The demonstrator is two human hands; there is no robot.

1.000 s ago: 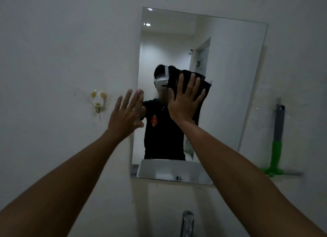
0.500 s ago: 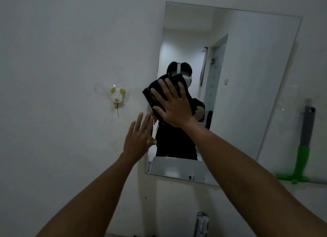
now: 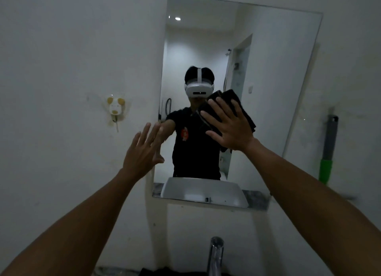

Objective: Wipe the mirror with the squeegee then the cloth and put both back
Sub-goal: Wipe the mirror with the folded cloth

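Head view. Item one, right hand [image 3: 231, 129]: fingers spread flat, nothing clasped; a folded black cloth [image 3: 243, 104] is pinned by the palm against the wall mirror [image 3: 278, 69], about mid-height and a little right of the glass's centre. Whether the thumb hooks the cloth's edge cannot be told.

Item two, left hand [image 3: 144, 150]: open, fingers splayed, empty; it is raised at the mirror's left edge, and contact with the wall or glass cannot be confirmed.

Item three, squeegee [image 3: 329, 143]: grey handle over a green neck, long axis upright, set against the wall to the right of the mirror and apart from it; its blade end is hidden behind the right forearm. It is judged already returned, so the cloth stage is taken to be in hand.

Governing relation: unwiped glass extends mostly up and to the right of the cloth, and the right hand is nearer to it.

Sundries: animal-shaped wall hook [image 3: 115, 108] left of the mirror; chrome tap [image 3: 215, 255] below.
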